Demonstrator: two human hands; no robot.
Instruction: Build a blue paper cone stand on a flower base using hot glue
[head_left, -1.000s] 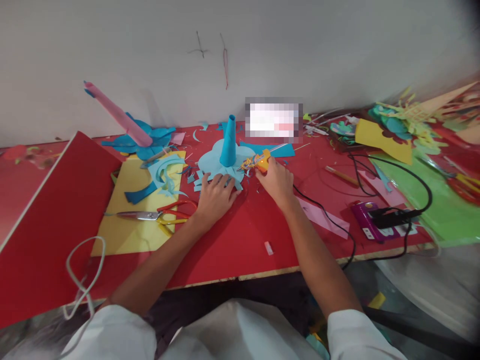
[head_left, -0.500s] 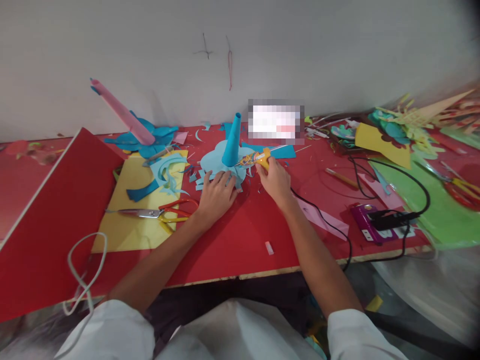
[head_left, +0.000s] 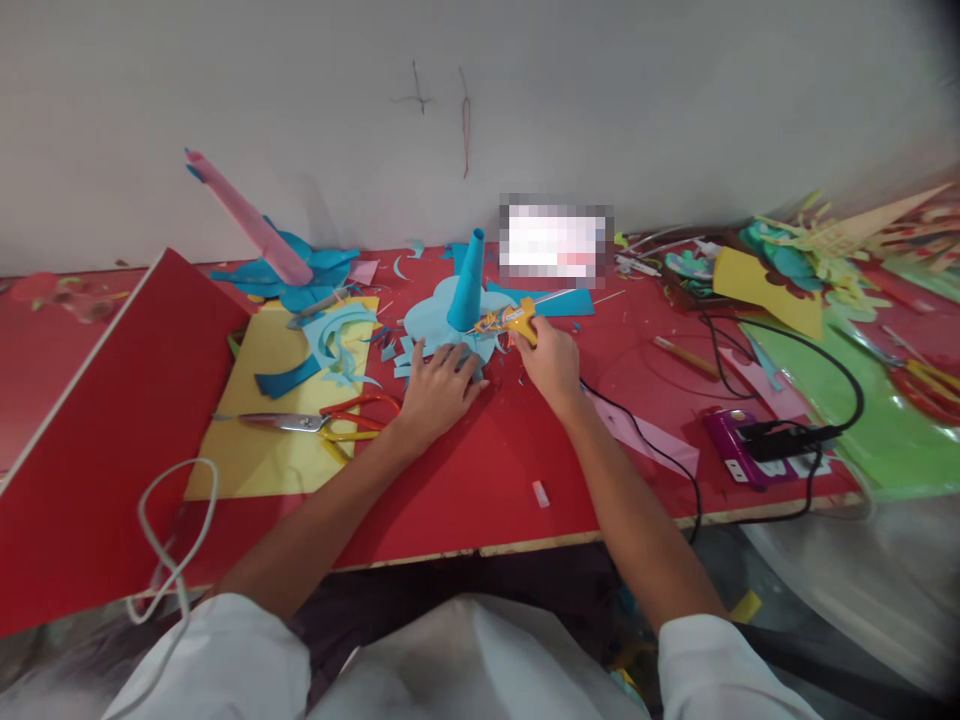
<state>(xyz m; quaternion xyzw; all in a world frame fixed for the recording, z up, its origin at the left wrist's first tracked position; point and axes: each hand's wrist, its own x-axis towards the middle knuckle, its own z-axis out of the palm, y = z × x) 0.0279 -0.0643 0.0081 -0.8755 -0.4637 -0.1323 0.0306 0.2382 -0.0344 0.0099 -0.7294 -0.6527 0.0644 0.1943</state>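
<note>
A blue paper cone [head_left: 468, 285] stands upright on a light-blue, cloud-shaped paper base [head_left: 429, 318]. My right hand [head_left: 553, 362] is closed around a yellow hot glue gun [head_left: 517, 318], whose nozzle points left at the foot of the cone. My left hand [head_left: 444, 388] lies with fingers spread over the front edge of the base, pressing on it. Left of that hand, scissors [head_left: 300, 424] with red and yellow handles rest on a yellow sheet [head_left: 255, 465]. Light-blue paper offcuts [head_left: 341, 345] lie beyond them.
A red board [head_left: 97, 450] leans at left, near a pink paper tube [head_left: 247, 215] on blue petals. At right are a purple power strip [head_left: 739, 455] with black cables, a pencil [head_left: 686, 358] and green sheets [head_left: 862, 430]. An eraser [head_left: 541, 494] sits near the table's front edge.
The view has shifted slightly. The glue gun has tilted a little and its nozzle stays at the cone's foot. My left hand keeps its place on the base.
</note>
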